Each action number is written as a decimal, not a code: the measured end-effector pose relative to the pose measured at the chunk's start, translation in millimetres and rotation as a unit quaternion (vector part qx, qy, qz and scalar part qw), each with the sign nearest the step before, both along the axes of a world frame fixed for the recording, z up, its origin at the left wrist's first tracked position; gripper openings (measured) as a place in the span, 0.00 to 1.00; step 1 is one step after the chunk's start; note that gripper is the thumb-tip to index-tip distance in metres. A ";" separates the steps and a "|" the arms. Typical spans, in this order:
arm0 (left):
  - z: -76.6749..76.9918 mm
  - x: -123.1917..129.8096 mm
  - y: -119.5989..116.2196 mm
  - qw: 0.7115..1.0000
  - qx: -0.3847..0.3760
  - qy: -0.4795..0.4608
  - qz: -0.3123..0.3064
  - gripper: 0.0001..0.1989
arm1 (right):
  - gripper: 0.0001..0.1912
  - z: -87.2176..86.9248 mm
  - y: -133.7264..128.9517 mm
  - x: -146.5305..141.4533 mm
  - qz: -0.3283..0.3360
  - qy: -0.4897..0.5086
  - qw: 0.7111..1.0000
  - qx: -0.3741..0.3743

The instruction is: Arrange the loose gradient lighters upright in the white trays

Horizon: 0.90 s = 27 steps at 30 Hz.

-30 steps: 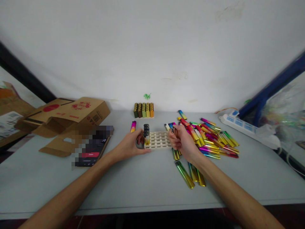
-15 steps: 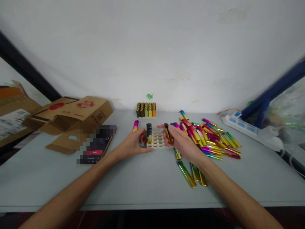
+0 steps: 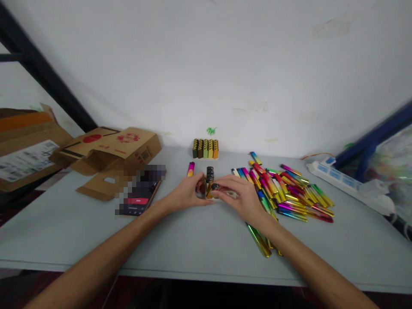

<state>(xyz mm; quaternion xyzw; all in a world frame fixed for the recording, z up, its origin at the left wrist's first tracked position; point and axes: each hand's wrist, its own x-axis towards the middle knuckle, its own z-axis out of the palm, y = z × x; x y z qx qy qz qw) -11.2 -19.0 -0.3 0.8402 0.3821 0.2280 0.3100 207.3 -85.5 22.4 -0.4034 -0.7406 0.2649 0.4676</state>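
My left hand (image 3: 186,192) grips the left end of a white slotted tray (image 3: 231,194), thumb along its front and fingers behind. In the tray's left column stands a row of lighters (image 3: 210,171) with black tops. My right hand (image 3: 243,196) pinches another lighter (image 3: 215,187) by its black top, at the front end of that row. Whether its base sits in a slot is hidden. My right hand covers most of the tray. Just behind my left hand lies a pink and yellow lighter (image 3: 191,168).
A pile of shiny coloured lighters (image 3: 273,185) spreads at the right, beside a white power strip (image 3: 347,182). By the wall stands a block of upright lighters (image 3: 205,149). A phone (image 3: 138,200) and an opened cardboard box (image 3: 128,143) lie at the left.
My right hand has moved left with the lighter, from over the tray's right part to the left column. My left hand keeps its hold on the tray. The view has shifted slightly.
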 end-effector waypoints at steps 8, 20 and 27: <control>1.1 1.2 -1.5 1.000 -0.012 -0.010 -0.011 0.24 | 0.08 -2.2 2.7 -3.3 0.013 -0.084 0.996 0.031; 2.0 1.8 -1.1 1.000 0.014 0.006 -0.001 0.26 | 0.06 -8.5 2.4 -3.8 -0.023 -0.174 0.981 0.077; 2.1 1.9 -0.2 1.000 0.012 0.006 -0.001 0.26 | 0.13 11.4 10.7 32.0 0.009 -0.208 0.977 0.047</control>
